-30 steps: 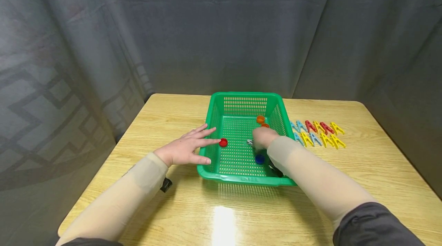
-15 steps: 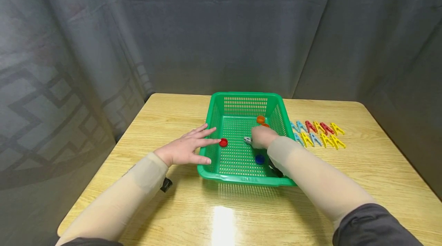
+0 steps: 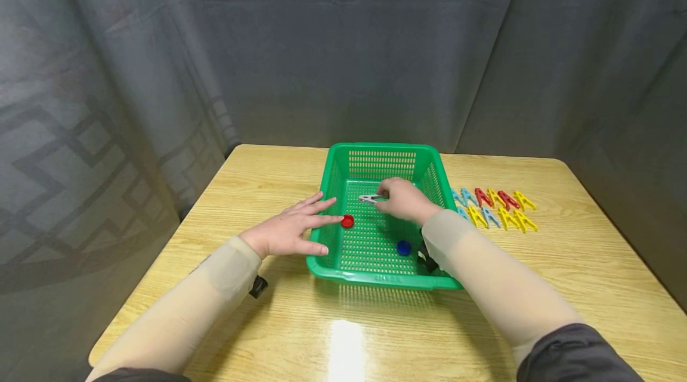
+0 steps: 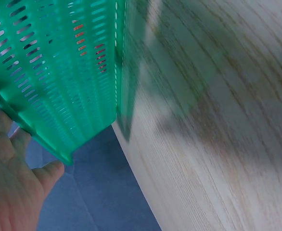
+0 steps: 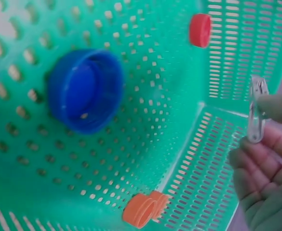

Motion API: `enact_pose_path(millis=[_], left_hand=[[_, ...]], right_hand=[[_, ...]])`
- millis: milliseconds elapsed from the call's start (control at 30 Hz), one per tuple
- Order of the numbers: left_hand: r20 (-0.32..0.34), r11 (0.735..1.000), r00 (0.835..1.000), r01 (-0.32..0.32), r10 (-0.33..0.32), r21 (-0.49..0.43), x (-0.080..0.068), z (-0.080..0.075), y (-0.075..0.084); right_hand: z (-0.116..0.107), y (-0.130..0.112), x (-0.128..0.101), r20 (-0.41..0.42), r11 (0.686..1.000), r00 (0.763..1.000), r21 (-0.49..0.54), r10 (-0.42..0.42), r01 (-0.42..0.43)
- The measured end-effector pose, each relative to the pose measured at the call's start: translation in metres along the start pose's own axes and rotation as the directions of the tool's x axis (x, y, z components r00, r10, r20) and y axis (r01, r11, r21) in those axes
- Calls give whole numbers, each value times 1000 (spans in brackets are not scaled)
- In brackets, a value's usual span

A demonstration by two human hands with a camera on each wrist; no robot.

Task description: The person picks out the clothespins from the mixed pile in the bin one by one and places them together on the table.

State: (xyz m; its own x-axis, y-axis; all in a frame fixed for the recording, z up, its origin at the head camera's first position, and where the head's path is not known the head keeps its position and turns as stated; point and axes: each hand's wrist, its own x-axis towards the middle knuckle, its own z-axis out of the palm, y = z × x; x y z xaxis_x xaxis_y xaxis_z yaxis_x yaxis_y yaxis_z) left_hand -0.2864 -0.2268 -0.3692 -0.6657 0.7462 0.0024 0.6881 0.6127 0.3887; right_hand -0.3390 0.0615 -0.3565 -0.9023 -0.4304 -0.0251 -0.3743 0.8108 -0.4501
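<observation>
A: Nearest point first. What sits at the near end of the basket?

B: A blue cap (image 3: 404,247) lies on the floor of the green basket (image 3: 376,278), close to the near wall and right of centre. A small dark item beside it is mostly hidden by my right forearm; I cannot tell what it is.

A: Left hand?

B: My left hand (image 3: 284,230) rests flat on the wooden table (image 3: 279,322), fingers straight and spread, against the basket's left wall. It grips nothing. A red cap (image 3: 347,221) sits just inside that wall, by my fingertips.

A: Right hand?

B: My right hand (image 3: 401,200) is over the middle of the basket, raised off the floor. Thumb and fingers pinch a clear clothespin (image 3: 370,198), which points left.

A: Farther out?

B: Two orange caps (image 5: 143,209) lie against the far right corner, seen from the right wrist. Outside, right of the basket, coloured clothespins (image 3: 494,206) lie in two rows on the table.
</observation>
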Motion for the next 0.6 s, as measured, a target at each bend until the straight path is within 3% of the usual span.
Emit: enact_pose_path(millis=[233,600], left_hand=[[10,1000,1000,2,-2,15,1,-1,0],[23,999,1000,10,-11,42,0,-2,1]], right_hand=[[-5,-3,1,-96,993,994,104,-48,58],[-23,-8,-2,-112,987,993,152,-38,55]])
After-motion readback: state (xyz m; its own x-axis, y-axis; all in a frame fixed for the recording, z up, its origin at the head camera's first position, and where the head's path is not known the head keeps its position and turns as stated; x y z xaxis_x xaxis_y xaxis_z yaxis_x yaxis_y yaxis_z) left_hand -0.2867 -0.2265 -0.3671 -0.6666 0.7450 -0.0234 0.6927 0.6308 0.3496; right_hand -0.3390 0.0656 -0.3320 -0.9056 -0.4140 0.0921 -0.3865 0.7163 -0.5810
